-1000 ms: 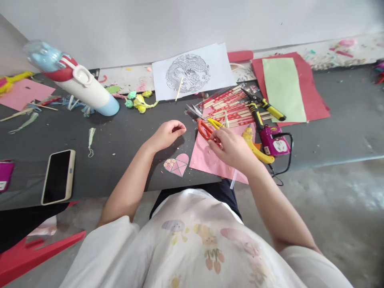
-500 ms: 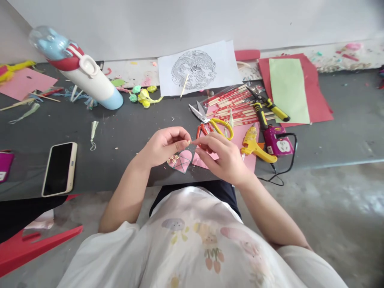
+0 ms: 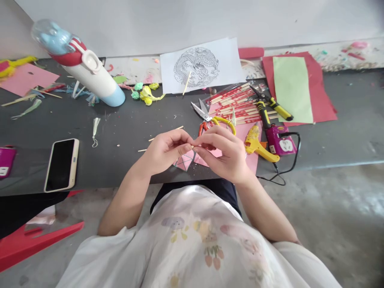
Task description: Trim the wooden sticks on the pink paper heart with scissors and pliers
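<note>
My left hand [image 3: 168, 151] and my right hand [image 3: 225, 153] meet fingertip to fingertip over the table's front part. Both are closed in a pinch on a tiny pale piece [image 3: 192, 147] between them, too small to name. Just below the fingers lies a pink paper heart [image 3: 184, 161] with dark crossing lines, its upper left part covered by my left hand. Thin wooden sticks [image 3: 166, 133] lie behind my left hand. Beyond my right hand are scissors with yellow handles [image 3: 223, 123] and a red-handled tool [image 3: 202, 128], partly hidden.
A yellow glue gun [image 3: 256, 145] and a purple power block [image 3: 280, 140] with a black cable lie right, near yellow-black pliers [image 3: 280, 110]. Bundled sticks [image 3: 234, 105] and a dragon drawing [image 3: 196, 68] lie behind. Left stand a bottle [image 3: 90, 76] and a phone [image 3: 61, 165].
My right hand has come in to my left, and the fingertips now touch around the tiny piece. My left hand now covers more of the heart. The view has shifted slightly.
</note>
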Action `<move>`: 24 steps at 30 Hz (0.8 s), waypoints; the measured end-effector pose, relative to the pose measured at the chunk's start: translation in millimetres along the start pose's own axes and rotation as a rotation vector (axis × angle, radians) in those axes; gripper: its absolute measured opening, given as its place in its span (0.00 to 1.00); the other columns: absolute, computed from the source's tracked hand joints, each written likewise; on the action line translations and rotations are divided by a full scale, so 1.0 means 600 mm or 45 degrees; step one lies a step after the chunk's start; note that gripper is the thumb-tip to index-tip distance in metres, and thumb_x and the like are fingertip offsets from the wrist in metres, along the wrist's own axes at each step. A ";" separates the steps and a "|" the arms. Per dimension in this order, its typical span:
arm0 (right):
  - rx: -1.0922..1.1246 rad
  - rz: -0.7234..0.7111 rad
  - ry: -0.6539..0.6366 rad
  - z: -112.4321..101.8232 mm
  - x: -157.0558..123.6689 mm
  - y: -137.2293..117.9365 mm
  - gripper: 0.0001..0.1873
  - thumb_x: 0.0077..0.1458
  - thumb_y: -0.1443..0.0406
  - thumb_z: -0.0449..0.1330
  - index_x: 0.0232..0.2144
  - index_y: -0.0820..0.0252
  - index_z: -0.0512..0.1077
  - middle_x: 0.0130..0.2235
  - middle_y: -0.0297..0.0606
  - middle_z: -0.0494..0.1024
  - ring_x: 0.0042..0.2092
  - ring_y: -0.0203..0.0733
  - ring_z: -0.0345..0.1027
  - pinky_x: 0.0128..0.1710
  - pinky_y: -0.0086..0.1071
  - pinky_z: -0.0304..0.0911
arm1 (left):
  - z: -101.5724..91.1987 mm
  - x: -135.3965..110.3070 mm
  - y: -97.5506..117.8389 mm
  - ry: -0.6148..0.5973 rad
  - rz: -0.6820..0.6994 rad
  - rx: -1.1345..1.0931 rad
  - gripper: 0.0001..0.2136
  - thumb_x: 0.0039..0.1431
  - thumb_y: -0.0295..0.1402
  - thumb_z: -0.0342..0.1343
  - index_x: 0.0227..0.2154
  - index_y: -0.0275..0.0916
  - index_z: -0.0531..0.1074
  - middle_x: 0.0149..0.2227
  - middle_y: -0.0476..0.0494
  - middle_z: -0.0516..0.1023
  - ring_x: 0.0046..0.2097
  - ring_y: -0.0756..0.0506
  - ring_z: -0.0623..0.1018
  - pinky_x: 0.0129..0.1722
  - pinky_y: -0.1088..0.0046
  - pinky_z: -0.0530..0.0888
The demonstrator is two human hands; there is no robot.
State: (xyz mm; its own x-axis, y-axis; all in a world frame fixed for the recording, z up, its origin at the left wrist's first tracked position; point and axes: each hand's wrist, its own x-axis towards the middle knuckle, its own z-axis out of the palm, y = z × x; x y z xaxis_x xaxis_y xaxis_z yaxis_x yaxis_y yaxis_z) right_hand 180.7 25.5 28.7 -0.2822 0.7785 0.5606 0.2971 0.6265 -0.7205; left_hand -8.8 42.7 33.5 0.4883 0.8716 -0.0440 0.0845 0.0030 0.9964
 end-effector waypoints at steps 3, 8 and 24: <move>0.103 0.087 0.027 0.006 -0.001 0.001 0.03 0.55 0.69 0.63 0.34 0.58 0.74 0.32 0.35 0.71 0.30 0.34 0.63 0.28 0.30 0.61 | 0.010 -0.004 0.002 0.109 0.091 0.056 0.11 0.59 0.41 0.57 0.30 0.37 0.72 0.26 0.50 0.69 0.26 0.54 0.66 0.24 0.79 0.64; 0.548 0.330 0.053 0.021 -0.007 0.009 0.01 0.58 0.68 0.61 0.34 0.57 0.71 0.31 0.33 0.69 0.31 0.34 0.62 0.29 0.30 0.60 | 0.027 -0.010 0.010 0.239 0.191 0.126 0.12 0.61 0.39 0.55 0.28 0.36 0.73 0.26 0.50 0.70 0.27 0.54 0.67 0.26 0.79 0.64; 0.215 0.215 -0.021 0.012 -0.006 0.002 0.03 0.58 0.70 0.59 0.34 0.58 0.69 0.32 0.34 0.69 0.32 0.35 0.59 0.30 0.31 0.58 | 0.032 -0.017 0.003 0.292 0.004 -0.024 0.08 0.56 0.38 0.61 0.29 0.37 0.75 0.28 0.50 0.73 0.28 0.54 0.70 0.25 0.82 0.67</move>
State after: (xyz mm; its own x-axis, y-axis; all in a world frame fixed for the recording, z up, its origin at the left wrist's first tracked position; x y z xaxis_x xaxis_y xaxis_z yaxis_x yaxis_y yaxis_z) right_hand 175.7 23.1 22.9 -0.2564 0.8701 0.4209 0.1852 0.4716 -0.8621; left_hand 2.8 24.4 34.4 0.2780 0.9602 -0.0253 0.0663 0.0071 0.9978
